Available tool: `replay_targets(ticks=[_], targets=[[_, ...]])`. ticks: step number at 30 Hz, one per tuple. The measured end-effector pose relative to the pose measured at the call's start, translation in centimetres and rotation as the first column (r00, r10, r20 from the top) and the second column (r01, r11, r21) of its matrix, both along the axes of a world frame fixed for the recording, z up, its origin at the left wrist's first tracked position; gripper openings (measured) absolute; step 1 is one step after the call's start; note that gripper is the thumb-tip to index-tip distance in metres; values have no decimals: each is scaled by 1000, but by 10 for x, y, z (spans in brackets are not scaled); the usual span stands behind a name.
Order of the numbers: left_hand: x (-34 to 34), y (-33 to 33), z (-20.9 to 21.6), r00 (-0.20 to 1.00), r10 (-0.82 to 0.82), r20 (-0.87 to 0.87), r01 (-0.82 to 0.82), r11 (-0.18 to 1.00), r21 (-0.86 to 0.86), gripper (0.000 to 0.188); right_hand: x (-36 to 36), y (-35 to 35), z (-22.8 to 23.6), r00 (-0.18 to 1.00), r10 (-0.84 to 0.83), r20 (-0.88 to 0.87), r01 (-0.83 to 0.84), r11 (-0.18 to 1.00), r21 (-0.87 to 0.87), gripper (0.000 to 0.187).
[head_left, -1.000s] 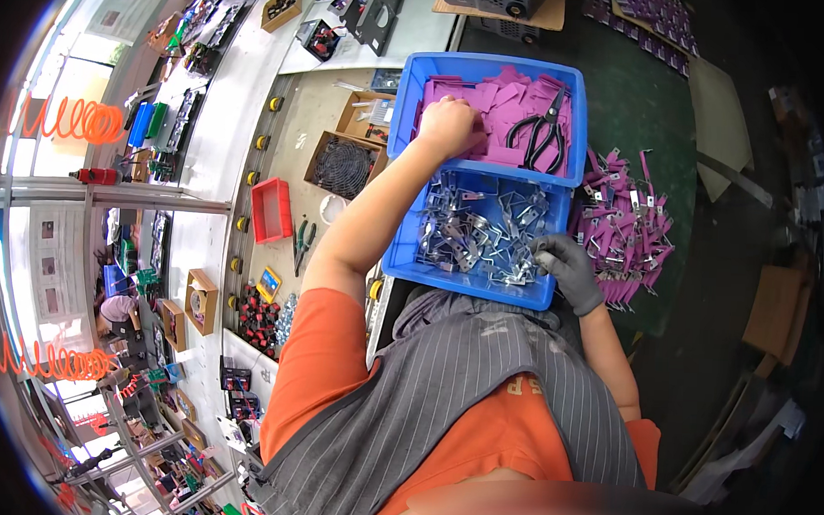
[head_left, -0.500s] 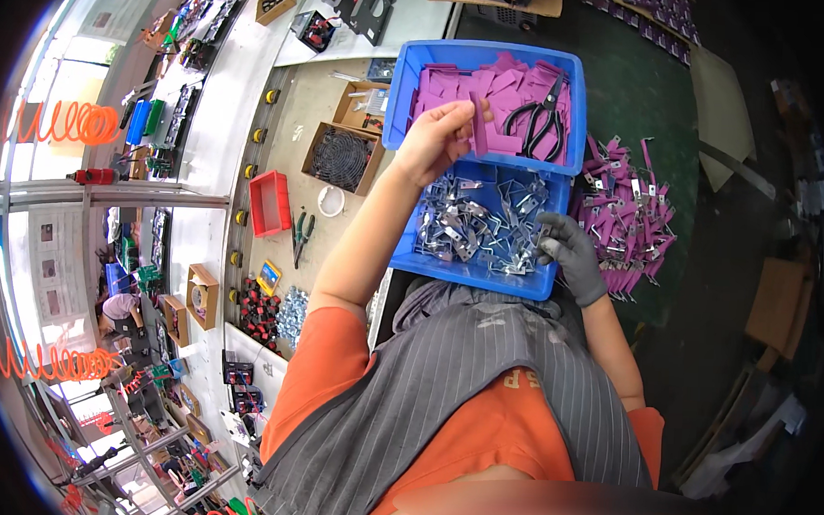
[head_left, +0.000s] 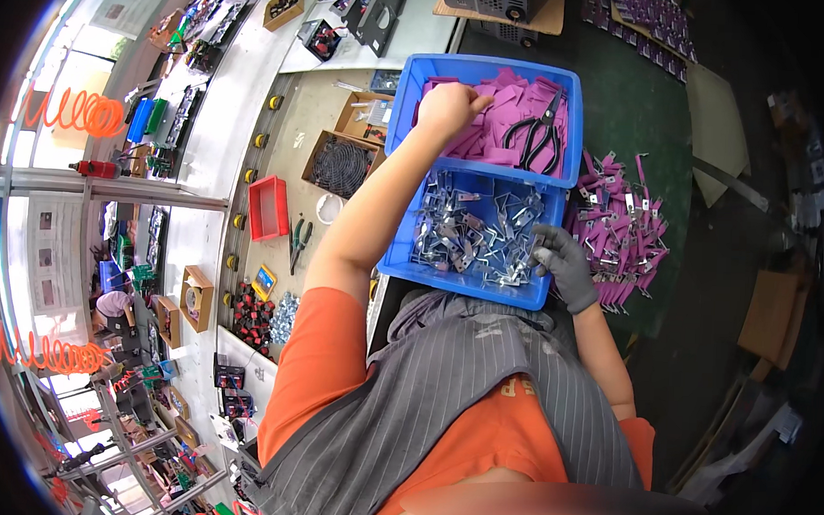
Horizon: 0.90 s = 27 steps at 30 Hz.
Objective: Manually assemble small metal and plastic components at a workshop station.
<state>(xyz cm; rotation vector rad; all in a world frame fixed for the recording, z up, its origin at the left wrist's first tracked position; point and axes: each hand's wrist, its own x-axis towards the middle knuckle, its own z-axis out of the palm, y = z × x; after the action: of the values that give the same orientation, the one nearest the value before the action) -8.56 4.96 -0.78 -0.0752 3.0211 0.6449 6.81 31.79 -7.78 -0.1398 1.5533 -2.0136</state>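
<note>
My bare left hand (head_left: 451, 110) is over the far blue bin (head_left: 577, 118), which holds flat purple plastic sleeves (head_left: 503, 124). Its fingers curl downward, and what they hold is hidden beneath the hand. Black-handled pliers (head_left: 536, 139) lie on the sleeves at the right. In the nearer blue bin (head_left: 465, 291) is a loose heap of bent metal brackets (head_left: 472, 228). At that bin's right wall my right hand (head_left: 566, 267), in a grey glove, pinches a metal bracket at its fingertips, only partly visible.
Brackets with purple sleeves on them (head_left: 622, 233) are piled on the green surface right of the bins. Left stand a box of black coiled parts (head_left: 340, 162), a red tray (head_left: 268, 209) and green-handled pliers (head_left: 299, 243). Black equipment (head_left: 489, 1) stands beyond the far bin.
My left hand has turned over and shifted slightly left above the sleeves. The purple sleeve it pinched is out of sight. My right hand stays beside the bracket bin.
</note>
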Motion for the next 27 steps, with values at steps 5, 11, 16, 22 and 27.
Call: replay_targets(ticks=[5, 11, 16, 22, 27], targets=[[-31, -15, -30, 980, 155, 124, -140, 983, -119, 47, 0, -7, 2, 999, 13, -45, -12, 999, 33, 34], [-70, 20, -87, 969, 241, -54, -238, 970, 56, 16, 8, 5, -2, 992, -98, -75, 111, 974, 198, 42], [-72, 8, -69, 969, 229, -88, -225, 973, 55, 20, -3, 2, 0, 990, 1, -138, 37, 962, 269, 37], [6, 23, -51, 777, 341, -529, -15, 850, 527, 16, -8, -5, 8, 985, 118, -124, -82, 961, 264, 38], [122, 35, -38, 819, 323, -474, 103, 731, 675, 19, -14, 0, 20, 979, 159, -129, -110, 940, 323, 39]])
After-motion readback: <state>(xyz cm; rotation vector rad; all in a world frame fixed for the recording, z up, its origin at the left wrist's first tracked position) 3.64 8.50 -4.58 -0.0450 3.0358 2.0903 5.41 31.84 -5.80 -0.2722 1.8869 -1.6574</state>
